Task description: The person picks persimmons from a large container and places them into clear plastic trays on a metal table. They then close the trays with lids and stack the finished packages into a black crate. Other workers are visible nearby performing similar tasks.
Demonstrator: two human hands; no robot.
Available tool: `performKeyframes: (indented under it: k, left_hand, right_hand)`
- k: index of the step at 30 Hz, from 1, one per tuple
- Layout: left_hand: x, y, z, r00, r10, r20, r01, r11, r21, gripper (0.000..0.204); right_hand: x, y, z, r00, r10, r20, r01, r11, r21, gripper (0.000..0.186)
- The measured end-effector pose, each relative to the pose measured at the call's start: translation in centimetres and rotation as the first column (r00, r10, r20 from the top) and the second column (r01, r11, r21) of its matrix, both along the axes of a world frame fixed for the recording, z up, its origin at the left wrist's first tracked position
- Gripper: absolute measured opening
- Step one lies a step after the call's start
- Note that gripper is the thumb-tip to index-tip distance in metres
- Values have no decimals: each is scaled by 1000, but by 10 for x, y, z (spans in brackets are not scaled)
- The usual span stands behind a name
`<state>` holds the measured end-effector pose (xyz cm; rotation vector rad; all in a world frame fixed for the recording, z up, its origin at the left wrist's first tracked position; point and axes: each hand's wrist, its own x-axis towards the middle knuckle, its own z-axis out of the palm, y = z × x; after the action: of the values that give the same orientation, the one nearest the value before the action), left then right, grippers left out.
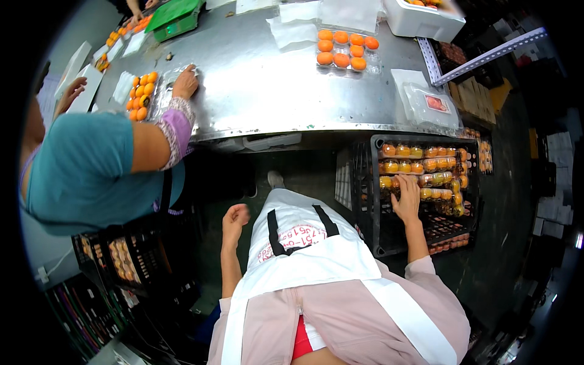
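Apron: closest to me was the white apron (316,255) over a pink top, hanging down between my two arms.

Left hand: my left hand (235,218) hung loose in the air beside the apron, fingers curled in together, gripping nothing and touching nothing I could see. Dark floor below it.

Right hand: my right hand (407,199) was stretched out, fingers spread apart and laid flat on the clear fruit packs (420,176). Not clamped on any of them, just resting on top.

Fruit packs: clear plastic clamshells of orange fruit, stacked in rows, right under and just past my right fingertips, and more ran off to the right of them.

Crate: the packs sat in a black plastic crate (375,201), its near-left wall just left of my right fingers.

Table: past both hands, well beyond the fingertips, was a steel table (261,85). An open tray of orange fruit (344,50) lay on it, far ahead of my right fingers, with a white foam box (423,21) beyond that.

Co-worker: off to the left of my left fingers, a person in a teal top (79,164) had one hand (185,82) on the table, just beside another tray of orange fruit (141,95).

Green bin: a green bin (173,18) at the table's far edge.
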<state>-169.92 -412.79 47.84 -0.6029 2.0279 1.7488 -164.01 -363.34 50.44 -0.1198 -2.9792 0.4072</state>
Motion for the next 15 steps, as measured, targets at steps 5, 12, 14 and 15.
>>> performKeyframes:
  k: [5, 12, 14, 15]
  left_hand:
    - [-90, 31, 12, 981, -187, -61, 189, 982, 30, 20]
    - [-203, 76, 38, 861, -457, -225, 494, 856, 152, 19]
    - [-226, 90, 48, 817, -527, -232, 567, 808, 160, 19]
    - [-234, 95, 51, 792, -563, -235, 601, 786, 145, 19]
  right_hand:
    - [-6, -14, 6, 966, -154, 208, 105, 968, 228, 57]
    - [-16, 14, -25, 961, -54, 273, -12, 972, 236, 34]
    - [-24, 13, -12, 948, -38, 317, -27, 980, 199, 35]
    - [-20, 14, -4, 935, -56, 350, -12, 982, 190, 37]
